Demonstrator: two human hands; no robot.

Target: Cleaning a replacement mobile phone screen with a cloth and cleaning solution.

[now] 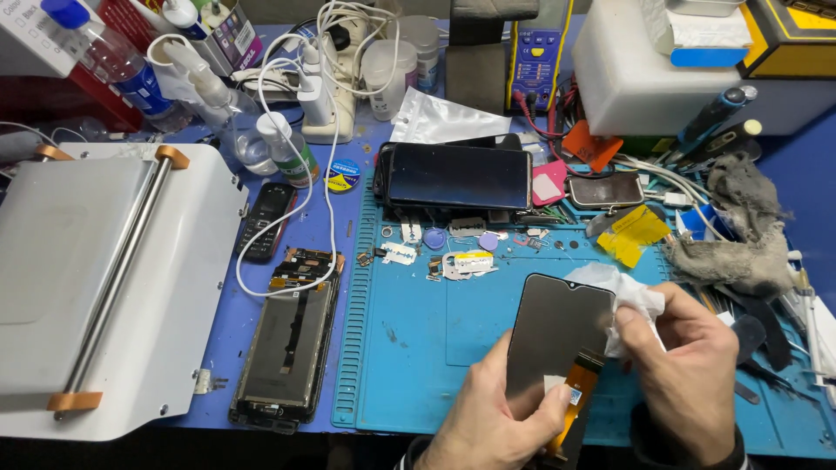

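Observation:
My left hand (496, 416) grips the lower end of a dark phone screen panel (557, 326), thumb near its orange flex cable (579, 383). The panel is tilted above a blue work mat (409, 348). My right hand (684, 357) pinches a crumpled white tissue (623, 292) against the panel's upper right edge. An opened phone body (287, 348) with exposed insides lies left of the mat.
A white machine with a metal roller (104, 278) fills the left. A stack of phones (457, 178) sits at the mat's top. Small bottles (287, 148), a white power strip with cables (326, 96), a multimeter (535, 57), a dirty rag (744, 231) and tools crowd the back and right.

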